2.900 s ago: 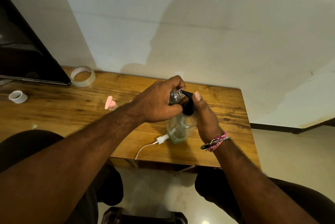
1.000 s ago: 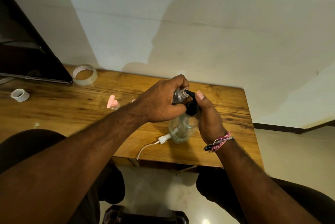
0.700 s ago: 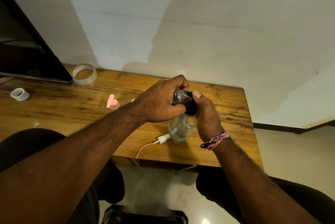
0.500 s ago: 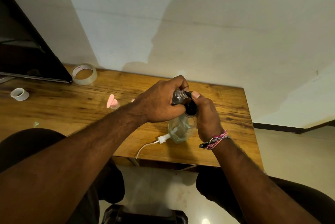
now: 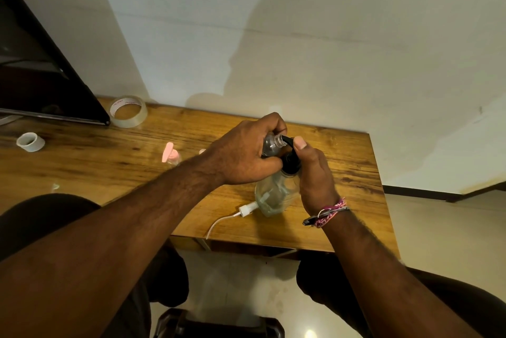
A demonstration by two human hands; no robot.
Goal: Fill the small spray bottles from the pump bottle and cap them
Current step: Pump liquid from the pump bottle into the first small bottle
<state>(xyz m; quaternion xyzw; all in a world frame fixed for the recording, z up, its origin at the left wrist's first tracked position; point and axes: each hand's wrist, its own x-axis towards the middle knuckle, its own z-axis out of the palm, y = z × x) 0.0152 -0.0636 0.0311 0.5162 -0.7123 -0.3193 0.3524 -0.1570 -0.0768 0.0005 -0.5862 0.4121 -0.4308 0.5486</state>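
The small spray bottle (image 5: 271, 144) is gripped in the curled fingers of the left hand (image 5: 241, 157), its open neck at the black spout. The right hand (image 5: 312, 173) wraps the pump bottle (image 5: 273, 195), which stands on the worktop (image 5: 115, 162), thumb on the pump head.

Clear small spray bottle (image 5: 271, 144); clear pump bottle (image 5: 275, 195) with black pump head (image 5: 291, 158). Pink spray cap (image 5: 166, 152). Brown wood-grain table (image 5: 356, 168). White cable (image 5: 227, 220). Pink-and-white braided wristband (image 5: 330, 213). Translucent tape roll (image 5: 128, 111).
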